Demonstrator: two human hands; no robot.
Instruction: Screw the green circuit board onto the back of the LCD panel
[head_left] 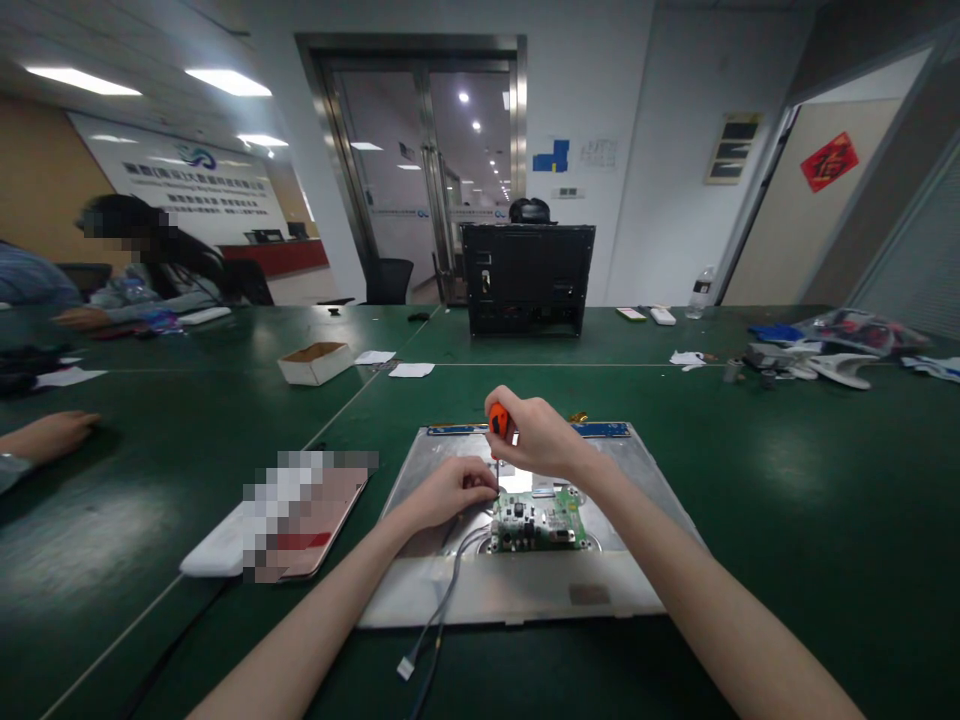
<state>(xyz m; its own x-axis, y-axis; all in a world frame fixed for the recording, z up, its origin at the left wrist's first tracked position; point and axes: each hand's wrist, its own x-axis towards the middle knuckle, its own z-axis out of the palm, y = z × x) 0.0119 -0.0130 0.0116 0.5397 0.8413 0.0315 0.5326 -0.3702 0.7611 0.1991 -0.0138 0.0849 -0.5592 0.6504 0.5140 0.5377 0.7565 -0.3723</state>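
Observation:
My right hand is closed round the orange-and-black handle of a screwdriver. Its shaft points down at the upper left corner of a green circuit board. Beside that corner, my left hand has its fingers bent together near the screwdriver's tip; whether they pinch anything is hidden. The board lies on the metal back of a flat display panel, which has a blue strip along its far edge. From the board's left side, grey cables run toward me and end in a white connector.
A pink phone and a white power bank lie left of the panel. Farther off are an open white box, a black monitor housing and loose parts at right. Other people sit at left, one hand on the table.

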